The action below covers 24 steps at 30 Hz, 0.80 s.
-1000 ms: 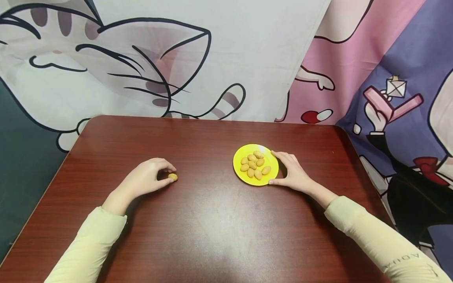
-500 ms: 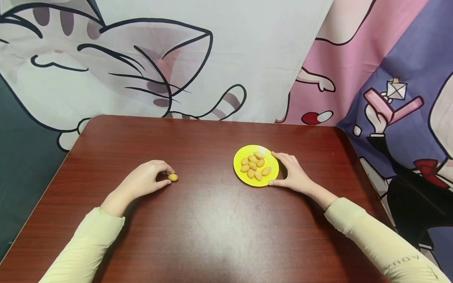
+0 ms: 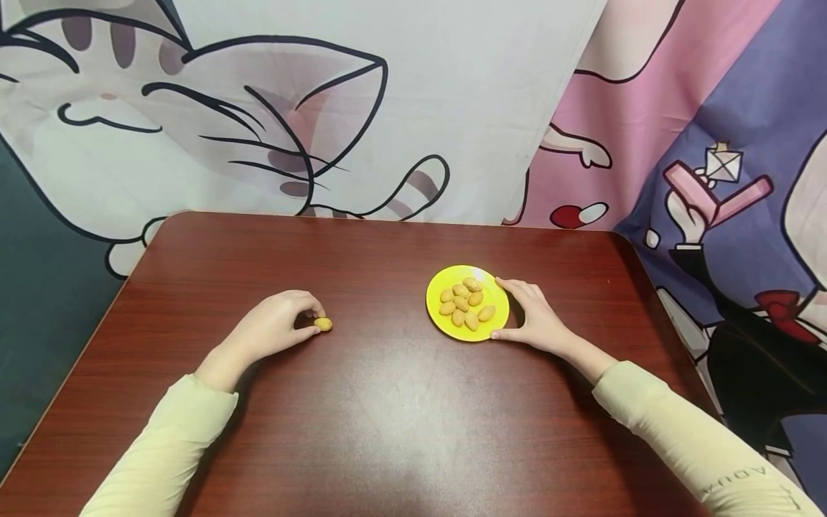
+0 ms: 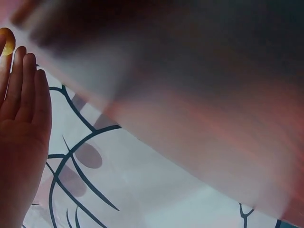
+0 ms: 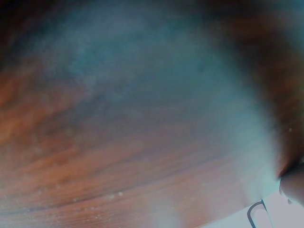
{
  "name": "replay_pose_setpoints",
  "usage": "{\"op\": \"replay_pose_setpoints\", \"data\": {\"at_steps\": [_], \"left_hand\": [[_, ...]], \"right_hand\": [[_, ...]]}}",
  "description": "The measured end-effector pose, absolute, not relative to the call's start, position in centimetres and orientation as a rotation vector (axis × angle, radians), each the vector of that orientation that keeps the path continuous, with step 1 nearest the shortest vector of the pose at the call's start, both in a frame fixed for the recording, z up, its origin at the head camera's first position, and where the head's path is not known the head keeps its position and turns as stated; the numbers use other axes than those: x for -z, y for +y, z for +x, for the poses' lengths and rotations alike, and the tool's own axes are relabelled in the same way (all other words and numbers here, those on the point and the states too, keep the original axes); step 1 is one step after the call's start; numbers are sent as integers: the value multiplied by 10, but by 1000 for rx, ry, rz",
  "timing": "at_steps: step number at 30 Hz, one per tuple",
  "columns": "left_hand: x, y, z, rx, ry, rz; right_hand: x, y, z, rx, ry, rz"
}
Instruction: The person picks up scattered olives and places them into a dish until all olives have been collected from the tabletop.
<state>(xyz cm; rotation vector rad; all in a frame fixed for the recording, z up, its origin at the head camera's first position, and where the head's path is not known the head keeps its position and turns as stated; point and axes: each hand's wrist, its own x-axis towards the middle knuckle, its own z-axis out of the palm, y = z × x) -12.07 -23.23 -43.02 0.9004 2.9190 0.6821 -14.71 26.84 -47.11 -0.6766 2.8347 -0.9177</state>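
At the left of the table, my left hand (image 3: 274, 327) pinches a small yellow-brown, oval, nut-like piece (image 3: 324, 324) between thumb and fingertips, low over the wood. In the left wrist view the piece (image 4: 8, 42) shows at the upper left, by the fingers (image 4: 28, 90). A round yellow plate (image 3: 436, 319) lies right of centre, bearing several more such oval pieces (image 3: 461, 303). My right hand (image 3: 533, 316) holds this plate's right rim, thumb at the near side and fingers at the far side. Only a bit of skin (image 5: 293, 183) shows in the blurred right wrist view.
Both hands work on a reddish-brown wooden table (image 3: 388, 431) with rounded far corners. Behind its far edge hangs a white cloth (image 3: 478, 108) with a cartoon cat; a pink and blue printed cloth (image 3: 711, 108) hangs at the right.
My left hand drew back slightly, then shifted a little to the right along with the oval piece. The right hand and the plate have stayed in place.
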Motion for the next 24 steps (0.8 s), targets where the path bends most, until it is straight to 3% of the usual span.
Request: {"op": "replay_pose_setpoints", "data": {"at_steps": [24], "left_hand": [[422, -169, -146, -727, 2913, 1034]], "right_hand": [[469, 268, -147, 902, 2829, -664]]}}
